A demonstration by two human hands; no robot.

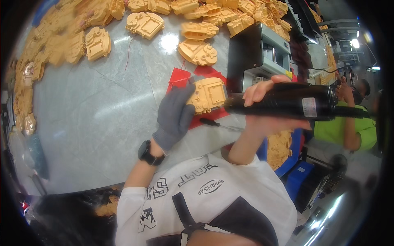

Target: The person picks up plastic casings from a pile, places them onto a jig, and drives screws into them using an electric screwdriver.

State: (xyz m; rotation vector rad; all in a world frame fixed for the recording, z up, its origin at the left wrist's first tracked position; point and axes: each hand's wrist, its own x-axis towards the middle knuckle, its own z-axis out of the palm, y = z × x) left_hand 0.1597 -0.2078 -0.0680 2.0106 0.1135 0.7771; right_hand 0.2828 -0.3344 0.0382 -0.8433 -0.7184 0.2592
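Note:
My left hand [176, 117], in a grey glove with a black watch at the wrist, is closed around the edge of a yellow plastic housing [209, 95]. The housing's moulded side with round bosses and a square recess faces up. My bare right hand [262, 125] wraps around a thick black cylindrical power screwdriver [287, 100], held nearly level. Its front end meets the housing's right edge in view; the tip itself I cannot make out. Under the housing lie red pieces [179, 77] on the table. Just below it rests a small screwdriver [210, 122] with a black handle.
Yellow housings [144, 25] are heaped along the table's far and left edges. A boxy black and white machine [262, 55] stands beyond my right hand. To the right are a blue bin [292, 158] of yellow parts and a person in a green shirt [363, 131].

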